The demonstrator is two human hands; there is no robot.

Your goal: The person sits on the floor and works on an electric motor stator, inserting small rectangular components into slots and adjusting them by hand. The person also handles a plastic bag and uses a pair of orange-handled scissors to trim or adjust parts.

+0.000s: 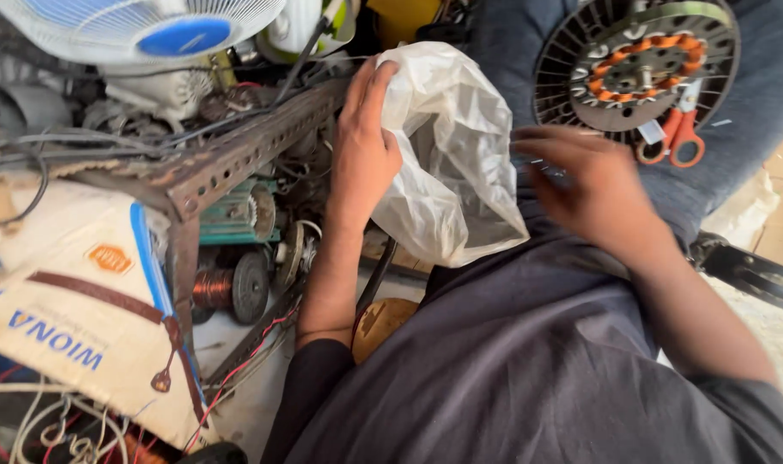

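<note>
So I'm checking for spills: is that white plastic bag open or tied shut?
Open: the left hand holds the plastic bag at its gaping mouth. Contents not visible.

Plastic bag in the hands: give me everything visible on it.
The plastic bag is thin, translucent, whitish and heavily crumpled, with its mouth facing the person's right. The left hand grips its upper left edge, fingers over the rim. The blurred right hand is at its right side; contact unclear. It hangs above the person's lap; contents not visible.

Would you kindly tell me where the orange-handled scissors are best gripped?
Grip the scissors by their orange loop handles, coming from the right hand side. The loops lie exposed beside the round motor part, while the blade end rests over it.
</note>
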